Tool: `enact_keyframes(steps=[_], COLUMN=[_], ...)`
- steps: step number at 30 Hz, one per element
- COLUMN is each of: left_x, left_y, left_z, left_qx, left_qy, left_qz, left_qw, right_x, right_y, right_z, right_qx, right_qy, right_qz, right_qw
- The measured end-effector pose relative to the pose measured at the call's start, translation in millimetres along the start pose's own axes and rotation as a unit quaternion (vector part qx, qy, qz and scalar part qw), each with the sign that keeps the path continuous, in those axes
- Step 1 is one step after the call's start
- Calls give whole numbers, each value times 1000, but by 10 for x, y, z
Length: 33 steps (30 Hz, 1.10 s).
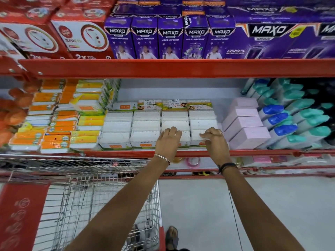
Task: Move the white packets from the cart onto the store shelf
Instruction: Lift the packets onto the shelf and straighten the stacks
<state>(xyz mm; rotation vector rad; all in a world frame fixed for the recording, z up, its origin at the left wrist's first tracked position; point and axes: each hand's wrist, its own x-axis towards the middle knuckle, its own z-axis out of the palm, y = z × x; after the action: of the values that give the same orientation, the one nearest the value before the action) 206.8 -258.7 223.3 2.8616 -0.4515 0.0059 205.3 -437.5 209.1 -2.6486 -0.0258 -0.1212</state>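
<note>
- Both forearms reach up from the bottom of my view toward the red shelf (181, 153), with a sandalled foot (171, 236) on the pale floor between them.
- To the left, I see the wire cart (101, 192) standing just below the shelf edge; its basket looks mostly bare from here, and I cannot make out any packets in it.
- On the shelf, the white packets (146, 127) lie in 4 columns, stacked toward the front lip, with green and orange printed edges showing at the front and back.
- I have the left hand (168, 140) resting palm down on the front packets of the 3rd column, fingers spread and loosely curled, not closed around anything.
- I have the right hand (214, 140) on the front of the 4th column, fingers bent and pinched close together at a packet's top edge; I cannot tell whether it truly holds the packet or only presses on it.
- A thin bangle sits on the left wrist, dark bands on the right wrist, and a ring on a right finger.
- Just right of the white packets stand pink boxes (244, 124), then bottles (290, 120) with blue and teal caps.
- Left of them lie orange and yellow packets (59, 122).
- Above, purple MAXO cartons (170, 37) and red boxes (81, 33) fill the upper shelf.
</note>
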Motion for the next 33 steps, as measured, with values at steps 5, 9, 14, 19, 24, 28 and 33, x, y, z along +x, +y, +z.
enact_keyframes(steps=[5, 9, 14, 19, 24, 28, 33], left_x=[-1, 7, 17, -23, -197, -142, -17], left_y=[-7, 16, 41, 14, 258, 402, 376], left_z=[4, 27, 37, 88, 212, 36, -105], left_qx=[0, 21, 28, -89, -456, -794, -848], left_qy=[11, -11, -7, 69, 181, 44, 65], left_qz=[8, -1, -11, -26, -276, -466, -457], left_qw=[1000, 1000, 1000, 993, 826, 388, 259], right_x=[12, 1, -1, -32, -267, -187, -6], right_y=[25, 58, 49, 25, -218, -267, -215], right_z=[42, 21, -19, -60, 18, 159, 235], right_qx=[10, 25, 36, 81, 371, 601, 769], right_qy=[14, 6, -3, -18, 180, 117, 11], right_qz=[-10, -35, -40, -11, 206, 427, 405], right_qw=[1000, 999, 999, 996, 888, 665, 494])
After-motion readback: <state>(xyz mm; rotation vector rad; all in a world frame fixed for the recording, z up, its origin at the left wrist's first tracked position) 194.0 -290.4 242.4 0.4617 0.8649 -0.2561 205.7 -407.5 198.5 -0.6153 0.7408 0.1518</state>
